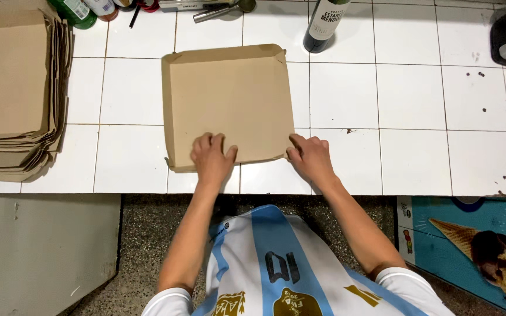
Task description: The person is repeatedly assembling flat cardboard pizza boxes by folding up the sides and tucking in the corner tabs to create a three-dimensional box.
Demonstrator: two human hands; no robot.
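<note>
Cardboard box tray lies flat on white tiled tabletop, rims half-raised. Left hand presses near edge, fingers spread, unclenched; right hand pinches near-right corner. Judged light, thin, creasable (grip at folded edges).

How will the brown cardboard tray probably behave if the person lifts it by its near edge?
The cardboard tray looks like thin sheet with low folded walls, so it is probably light and may sag a little. The left hand and right hand press its near edge. On the smooth white tiled counter it would likely slide easily.
</note>
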